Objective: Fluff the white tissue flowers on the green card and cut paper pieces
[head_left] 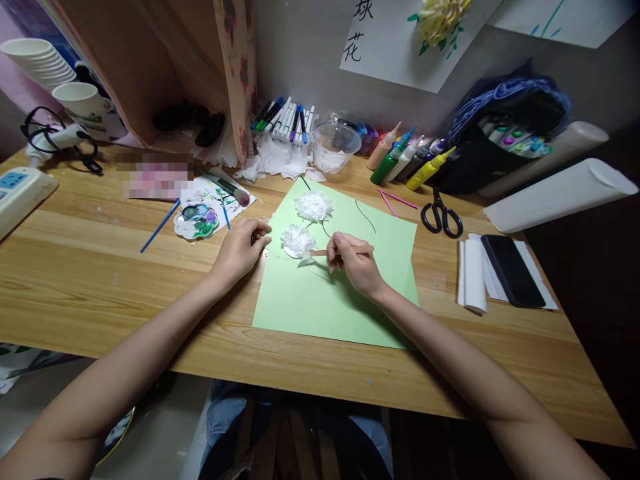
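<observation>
Flower, the lower of two white paper ones, sits toward the left side of the green paper, with a loose scrap at its lower right edge. Whether that scrap is joined to the flower or clings to my stick, I cannot tell. My right hand has the stick closed between thumb and fingers, its tip at the scrap. I judge it best to hold the stick low and press lightly at the scrap's base, since a hard push could flatten the ruffles or tear them. My left hand lies beside the paper's left edge, fingers loosely curled with a gap to the thumb, nothing visible in it; a fingertip on that edge would steady the work. Just beyond is the upper flower, which my knuckles should clear, and farther back lies crumpled tissue
</observation>
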`<state>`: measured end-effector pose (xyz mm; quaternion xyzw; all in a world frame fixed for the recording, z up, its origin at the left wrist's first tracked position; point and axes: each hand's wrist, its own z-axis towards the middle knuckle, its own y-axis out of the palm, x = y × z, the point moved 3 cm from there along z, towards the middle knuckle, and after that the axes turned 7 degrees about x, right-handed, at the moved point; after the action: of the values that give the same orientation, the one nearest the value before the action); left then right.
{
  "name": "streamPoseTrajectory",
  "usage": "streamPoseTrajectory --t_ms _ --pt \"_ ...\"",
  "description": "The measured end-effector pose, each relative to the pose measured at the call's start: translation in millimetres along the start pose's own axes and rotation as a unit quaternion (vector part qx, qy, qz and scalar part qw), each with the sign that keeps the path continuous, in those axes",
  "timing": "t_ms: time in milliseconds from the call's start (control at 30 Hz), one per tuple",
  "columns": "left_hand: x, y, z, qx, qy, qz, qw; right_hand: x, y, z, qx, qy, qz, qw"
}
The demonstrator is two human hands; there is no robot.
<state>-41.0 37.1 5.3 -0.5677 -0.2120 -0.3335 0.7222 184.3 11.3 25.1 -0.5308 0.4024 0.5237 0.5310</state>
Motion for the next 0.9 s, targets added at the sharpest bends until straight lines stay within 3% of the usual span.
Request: streamPoseTrajectory --t_ms 500,900 --pt "-0.3 0.1 -0.3 0.004 0.006 0.006 1.0 -6.9 1.2 8.1 0.064 0.002 0.034 0.997" --pt "0.0 0.3 -0.1 0.009 0.011 0.013 1.0 -5.9 8.7 6.2 0.037 -0.026 -0.022 0.999"
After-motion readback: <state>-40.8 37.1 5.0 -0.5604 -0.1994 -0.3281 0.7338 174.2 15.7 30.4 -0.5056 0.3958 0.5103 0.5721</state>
